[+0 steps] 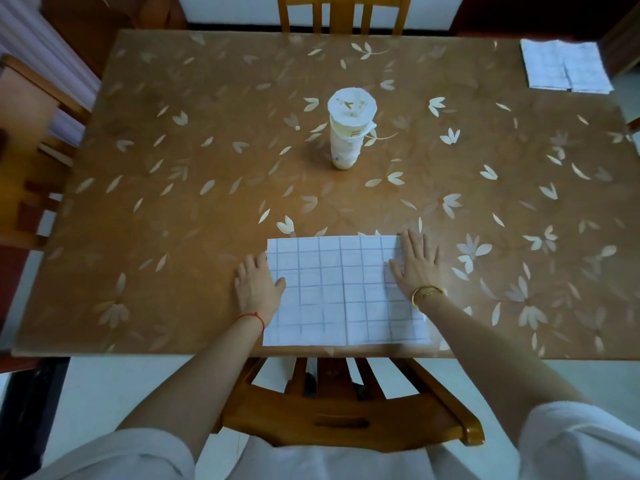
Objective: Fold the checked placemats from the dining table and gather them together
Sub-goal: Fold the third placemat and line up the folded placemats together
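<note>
Placemat (343, 292), white with a thin grey check, lies flat in the lower centre of the frame, its near edge just inside the near edge of the table (173, 168). A faint crease runs down its middle from top to bottom. The left hand (258, 285) lies open at the mat's left edge, with the fingers straight on the table just beside the cloth and the thumb resting on the mat. The right hand (417, 263) lies flat and open on the mat's right side, with the fingers spread toward its upper right corner. Neither hand grips anything.

A red string (252, 318) circles the left wrist and a gold bangle (426, 293) the right. In the upper right of the frame, at the table's far corner, folded placemats (564, 65) lie together, well apart from the hands. A tall white tube (348, 133) stands upright near the centre of the table. Wooden chairs show at the bottom (346, 420), top (343, 12) and left (31, 133) of the frame.
</note>
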Demonstrator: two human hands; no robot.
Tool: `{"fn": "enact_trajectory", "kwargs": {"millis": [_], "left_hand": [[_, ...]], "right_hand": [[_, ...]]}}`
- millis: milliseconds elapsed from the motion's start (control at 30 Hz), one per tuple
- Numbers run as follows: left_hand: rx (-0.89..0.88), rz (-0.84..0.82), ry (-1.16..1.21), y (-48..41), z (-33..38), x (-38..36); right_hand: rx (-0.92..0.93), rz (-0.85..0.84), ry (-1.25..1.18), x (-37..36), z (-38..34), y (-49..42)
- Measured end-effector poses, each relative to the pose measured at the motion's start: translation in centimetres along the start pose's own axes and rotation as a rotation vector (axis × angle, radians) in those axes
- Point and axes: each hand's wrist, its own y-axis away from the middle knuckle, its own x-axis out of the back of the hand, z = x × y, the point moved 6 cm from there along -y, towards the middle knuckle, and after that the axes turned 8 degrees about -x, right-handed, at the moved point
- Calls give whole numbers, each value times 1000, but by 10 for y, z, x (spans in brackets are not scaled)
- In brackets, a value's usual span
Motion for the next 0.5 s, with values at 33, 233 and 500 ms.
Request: {"fn": "enact_trajectory", "kwargs": {"millis": [33, 233, 500], "left_hand": [[81, 27, 35, 6, -5, 1], [357, -54, 114, 29, -18, -9], [510, -148, 427, 29, -20, -26]], "right_hand": [[50, 44, -2, 3, -9, 6], [430, 41, -135, -5, -75, 59], [348, -51, -47, -27, -87, 79]]}}
